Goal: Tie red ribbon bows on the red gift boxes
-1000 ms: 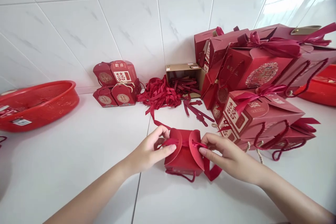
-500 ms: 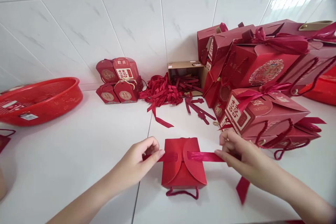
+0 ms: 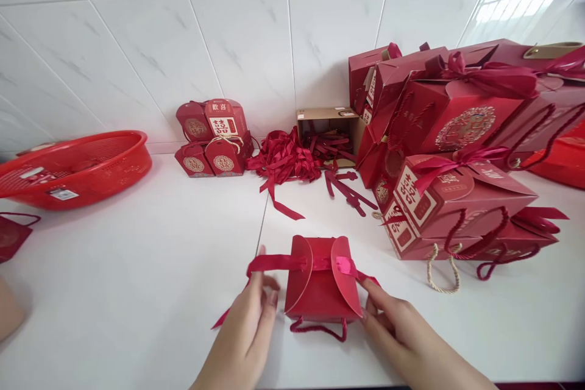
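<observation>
Foreground: the left hand [image 3: 247,329], at 8 o'clock of the small red box [image 3: 323,298], is unclenched, fingers loosely bent against the ribbon [image 3: 274,262]. The right hand [image 3: 402,330], at 4 o'clock, has fingertips at box and ribbon, its grip indeterminable. The box sits on the counter [image 3: 150,292], flaps folded over. Behind: basket [image 3: 103,180], 10 o'clock, holding red-and-white items [image 3: 35,177]; carton [image 3: 323,114], 12 o'clock, containing dark-red straps [image 3: 333,145].
</observation>
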A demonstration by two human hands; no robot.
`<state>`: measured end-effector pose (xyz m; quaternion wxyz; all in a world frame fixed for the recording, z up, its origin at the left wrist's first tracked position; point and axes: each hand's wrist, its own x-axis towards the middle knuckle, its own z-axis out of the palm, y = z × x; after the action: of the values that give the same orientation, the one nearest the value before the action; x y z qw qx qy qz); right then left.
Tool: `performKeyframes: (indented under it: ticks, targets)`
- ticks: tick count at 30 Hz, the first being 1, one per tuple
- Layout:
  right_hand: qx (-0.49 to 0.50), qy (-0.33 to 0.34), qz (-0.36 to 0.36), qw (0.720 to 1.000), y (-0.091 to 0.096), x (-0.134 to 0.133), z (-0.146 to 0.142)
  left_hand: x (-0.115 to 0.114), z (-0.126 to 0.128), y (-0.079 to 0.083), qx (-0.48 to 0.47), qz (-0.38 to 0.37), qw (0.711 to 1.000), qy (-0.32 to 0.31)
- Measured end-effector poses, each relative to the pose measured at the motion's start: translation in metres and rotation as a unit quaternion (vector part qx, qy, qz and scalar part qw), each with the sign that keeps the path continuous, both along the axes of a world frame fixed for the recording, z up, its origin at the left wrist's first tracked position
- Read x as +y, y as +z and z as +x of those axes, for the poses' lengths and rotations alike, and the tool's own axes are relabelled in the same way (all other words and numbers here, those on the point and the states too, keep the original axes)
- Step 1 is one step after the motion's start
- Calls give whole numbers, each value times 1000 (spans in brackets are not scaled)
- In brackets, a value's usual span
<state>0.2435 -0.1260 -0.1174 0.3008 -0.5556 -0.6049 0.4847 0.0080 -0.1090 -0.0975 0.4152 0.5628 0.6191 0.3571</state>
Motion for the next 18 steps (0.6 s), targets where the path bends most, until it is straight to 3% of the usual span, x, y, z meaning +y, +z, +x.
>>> performKeyframes:
  ticks: [2,5,7,9,12,18]
  targets:
    - [133,-76,-54,987,-7,2,-7,7,-1,1,-192,-42,979,47]
    - [355,-200,-59,911,-16,5,-12,20,-6,4,-419,-78,902,70]
    - [463,-261,-42,846,-18,5,-11,27,-10,8,-488,-76,862,113]
    - [519,-299,-27,800,-17,5,-7,30,-14,13,-506,-55,842,178]
    - [531,-342,34,774,-8,4,0,31,-19,22,-489,18,846,211]
    - [384,-386,242,803,29,6,10,32,-22,50,-340,179,913,137]
